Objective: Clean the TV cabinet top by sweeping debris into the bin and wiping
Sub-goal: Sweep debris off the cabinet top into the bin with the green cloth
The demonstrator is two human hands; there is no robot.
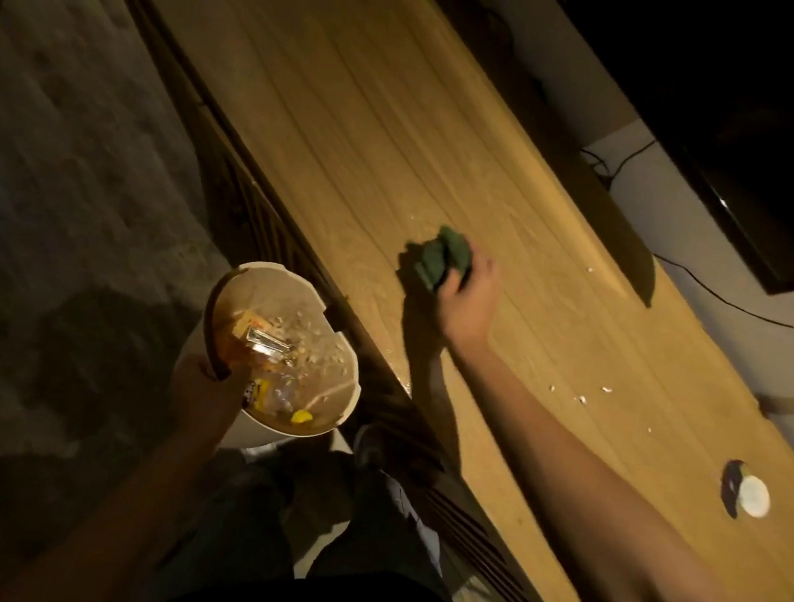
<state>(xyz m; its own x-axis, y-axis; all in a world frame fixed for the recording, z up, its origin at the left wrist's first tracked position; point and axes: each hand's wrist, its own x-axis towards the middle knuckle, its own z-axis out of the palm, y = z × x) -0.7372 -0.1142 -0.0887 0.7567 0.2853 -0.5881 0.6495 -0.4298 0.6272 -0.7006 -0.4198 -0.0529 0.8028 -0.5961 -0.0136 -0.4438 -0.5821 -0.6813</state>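
Dim room, long wooden TV cabinet top [404, 120] running diagonally. At left, my left hand [203, 378] grips the rim of a white bin [282, 352], already littered, held just below the cabinet's front edge. Mid-frame, my right hand [469, 293] is closed around a bunched green cloth [439, 256] pressed on the wood. White crumbs [581, 397] lie further right; a careless sweep could scatter them past the bin onto the floor.
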